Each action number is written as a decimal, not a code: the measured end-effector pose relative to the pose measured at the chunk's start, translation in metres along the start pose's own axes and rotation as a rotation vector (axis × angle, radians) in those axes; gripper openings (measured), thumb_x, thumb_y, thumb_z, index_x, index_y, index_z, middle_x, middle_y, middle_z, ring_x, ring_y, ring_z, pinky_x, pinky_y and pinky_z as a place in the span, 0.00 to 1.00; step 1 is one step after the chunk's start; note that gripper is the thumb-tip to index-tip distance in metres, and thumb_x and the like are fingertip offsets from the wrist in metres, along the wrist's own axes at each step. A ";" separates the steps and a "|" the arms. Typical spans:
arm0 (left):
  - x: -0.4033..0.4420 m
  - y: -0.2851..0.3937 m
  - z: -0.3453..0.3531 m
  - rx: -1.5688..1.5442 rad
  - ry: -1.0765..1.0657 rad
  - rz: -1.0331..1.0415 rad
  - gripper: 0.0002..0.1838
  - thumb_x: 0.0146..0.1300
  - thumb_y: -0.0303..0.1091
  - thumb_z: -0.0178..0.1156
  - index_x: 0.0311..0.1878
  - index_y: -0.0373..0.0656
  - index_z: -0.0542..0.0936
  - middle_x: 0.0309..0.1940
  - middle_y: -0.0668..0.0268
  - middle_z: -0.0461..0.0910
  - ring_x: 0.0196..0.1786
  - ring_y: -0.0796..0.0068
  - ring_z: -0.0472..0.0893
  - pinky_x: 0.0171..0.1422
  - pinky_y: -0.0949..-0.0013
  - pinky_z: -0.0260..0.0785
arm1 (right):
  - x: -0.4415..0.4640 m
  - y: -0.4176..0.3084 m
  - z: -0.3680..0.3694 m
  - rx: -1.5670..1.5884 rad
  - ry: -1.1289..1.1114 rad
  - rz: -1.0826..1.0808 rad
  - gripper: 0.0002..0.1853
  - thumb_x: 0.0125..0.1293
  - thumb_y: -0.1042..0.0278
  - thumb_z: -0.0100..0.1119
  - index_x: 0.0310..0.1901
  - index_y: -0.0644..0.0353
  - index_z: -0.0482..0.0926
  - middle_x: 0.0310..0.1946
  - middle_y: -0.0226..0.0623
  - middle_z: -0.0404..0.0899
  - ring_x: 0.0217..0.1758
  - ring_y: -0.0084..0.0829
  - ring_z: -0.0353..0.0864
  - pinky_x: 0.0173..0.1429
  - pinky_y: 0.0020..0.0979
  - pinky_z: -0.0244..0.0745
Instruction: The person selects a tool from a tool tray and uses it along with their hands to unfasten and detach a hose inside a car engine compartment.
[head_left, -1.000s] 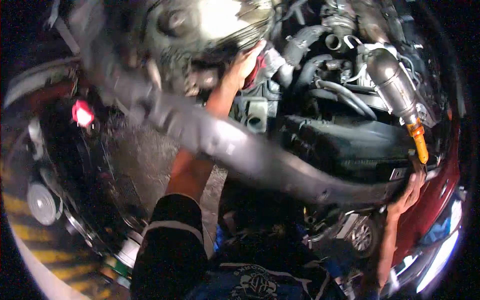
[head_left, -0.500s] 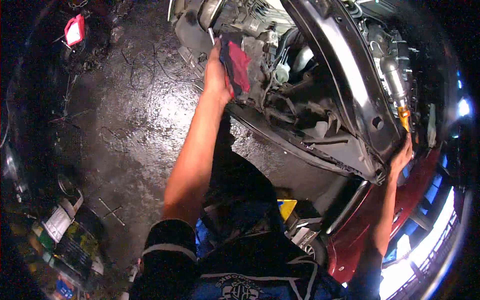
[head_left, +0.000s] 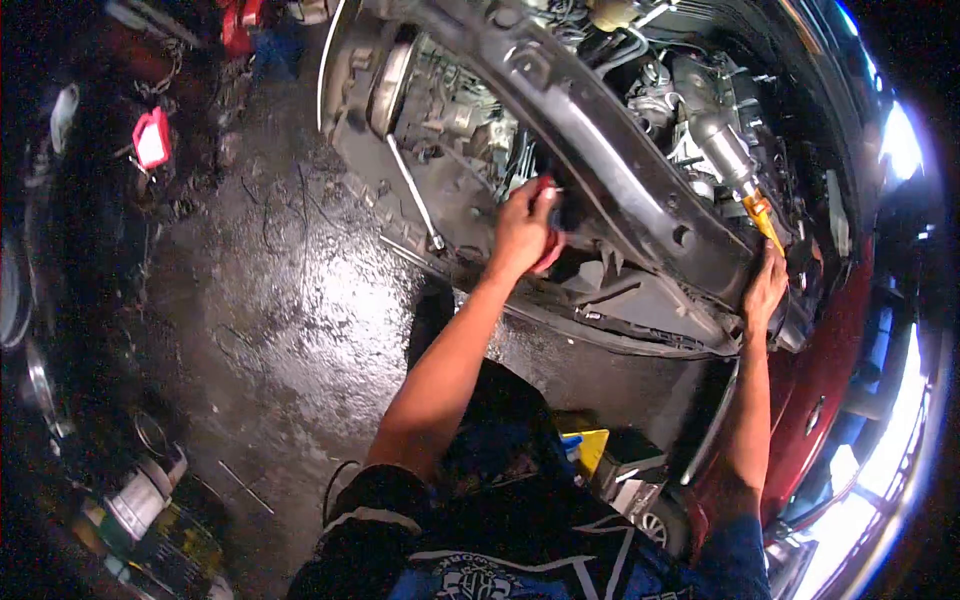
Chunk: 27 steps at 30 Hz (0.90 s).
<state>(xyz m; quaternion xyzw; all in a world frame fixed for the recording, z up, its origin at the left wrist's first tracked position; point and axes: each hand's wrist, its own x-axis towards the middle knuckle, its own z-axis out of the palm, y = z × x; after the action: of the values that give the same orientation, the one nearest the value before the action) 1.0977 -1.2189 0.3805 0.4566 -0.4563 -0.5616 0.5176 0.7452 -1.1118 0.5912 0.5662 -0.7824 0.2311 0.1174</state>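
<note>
My left hand (head_left: 522,235) is closed round a red rag (head_left: 548,262), partly blurred, over the front of an open engine bay. Left of it, a long chrome bar with a socket-like end (head_left: 415,190) lies across the dark front panel (head_left: 370,180). At the right, my right hand (head_left: 765,287) is closed at the lower end of a work lamp with a yellow handle (head_left: 760,215) and a silver head. The lamp lies over the engine, beside the glossy black crossmember (head_left: 630,180); the fingers' far side is hidden.
A dark, wet-looking floor (head_left: 330,310) lies left of the car. The red car body (head_left: 800,400) runs down the right. A yellow object (head_left: 592,450) stands near my body, a red-framed light (head_left: 151,138) at the far left, and a thin rod (head_left: 245,487) on the floor.
My left hand has moved right with the red rag, and more of the chrome bar shows. My right hand keeps its place at the lamp. The camera view has shifted.
</note>
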 end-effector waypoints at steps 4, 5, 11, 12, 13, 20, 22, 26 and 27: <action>0.014 0.024 -0.027 -0.671 0.123 -0.491 0.21 0.74 0.55 0.54 0.49 0.46 0.79 0.30 0.68 0.80 0.31 0.77 0.79 0.31 0.76 0.70 | -0.001 -0.007 -0.002 -0.061 -0.008 0.051 0.22 0.79 0.53 0.47 0.57 0.65 0.80 0.54 0.48 0.81 0.58 0.44 0.78 0.63 0.39 0.68; 0.026 0.012 -0.039 -0.681 0.161 -0.630 0.19 0.73 0.52 0.56 0.47 0.44 0.79 0.30 0.68 0.80 0.30 0.73 0.80 0.32 0.72 0.72 | 0.000 -0.014 -0.003 -0.075 -0.025 0.068 0.22 0.79 0.54 0.48 0.56 0.65 0.80 0.54 0.48 0.80 0.58 0.44 0.77 0.63 0.39 0.67; 0.092 -0.002 -0.082 -1.172 0.236 -0.852 0.28 0.70 0.54 0.37 0.36 0.42 0.80 0.24 0.62 0.78 0.24 0.60 0.76 0.29 0.55 0.71 | -0.035 -0.173 -0.020 0.413 0.129 -0.064 0.17 0.72 0.66 0.56 0.55 0.69 0.80 0.59 0.45 0.79 0.62 0.43 0.77 0.71 0.42 0.64; 0.102 -0.013 -0.085 -1.155 0.227 -0.835 0.27 0.69 0.54 0.38 0.36 0.42 0.80 0.24 0.62 0.78 0.24 0.59 0.76 0.29 0.54 0.71 | -0.060 -0.192 -0.022 0.449 -0.095 -0.093 0.18 0.71 0.68 0.55 0.57 0.71 0.79 0.60 0.49 0.78 0.63 0.43 0.76 0.70 0.42 0.66; 0.111 -0.022 -0.086 -1.142 0.204 -0.814 0.27 0.68 0.54 0.39 0.36 0.41 0.80 0.23 0.61 0.77 0.24 0.59 0.76 0.29 0.53 0.70 | -0.082 -0.208 -0.020 0.484 -0.306 -0.129 0.19 0.70 0.70 0.55 0.58 0.72 0.77 0.60 0.52 0.77 0.64 0.43 0.75 0.68 0.41 0.68; 0.145 0.023 -0.053 -1.064 0.336 -0.585 0.25 0.71 0.48 0.36 0.53 0.49 0.80 0.46 0.58 0.83 0.48 0.52 0.81 0.54 0.43 0.74 | -0.114 -0.306 0.004 0.886 -0.767 -0.051 0.22 0.66 0.70 0.64 0.62 0.59 0.76 0.61 0.46 0.73 0.64 0.46 0.76 0.68 0.42 0.71; 0.149 0.031 -0.048 -1.049 0.339 -0.549 0.27 0.72 0.47 0.35 0.60 0.48 0.79 0.61 0.57 0.79 0.64 0.51 0.76 0.72 0.40 0.63 | -0.121 -0.300 -0.001 0.927 -0.844 0.074 0.23 0.66 0.70 0.64 0.63 0.57 0.76 0.62 0.46 0.73 0.65 0.46 0.74 0.69 0.42 0.70; 0.155 0.030 -0.052 -0.989 0.318 -0.545 0.27 0.71 0.47 0.36 0.61 0.48 0.78 0.61 0.58 0.78 0.63 0.52 0.76 0.71 0.40 0.64 | -0.122 -0.297 -0.013 1.021 -0.798 0.088 0.22 0.68 0.66 0.62 0.63 0.56 0.76 0.63 0.47 0.71 0.68 0.46 0.71 0.70 0.42 0.67; 0.153 0.031 -0.051 -0.971 0.314 -0.529 0.27 0.71 0.47 0.36 0.61 0.48 0.78 0.61 0.58 0.79 0.64 0.52 0.76 0.72 0.41 0.64 | -0.123 -0.296 -0.019 0.960 -0.746 -0.028 0.22 0.68 0.65 0.61 0.64 0.56 0.76 0.64 0.47 0.71 0.68 0.46 0.71 0.71 0.42 0.67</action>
<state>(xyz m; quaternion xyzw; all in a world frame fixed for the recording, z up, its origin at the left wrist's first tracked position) 1.1460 -1.3754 0.3961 0.3431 0.0658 -0.7426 0.5714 1.0622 -1.0748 0.6204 0.6091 -0.5717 0.3425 -0.4299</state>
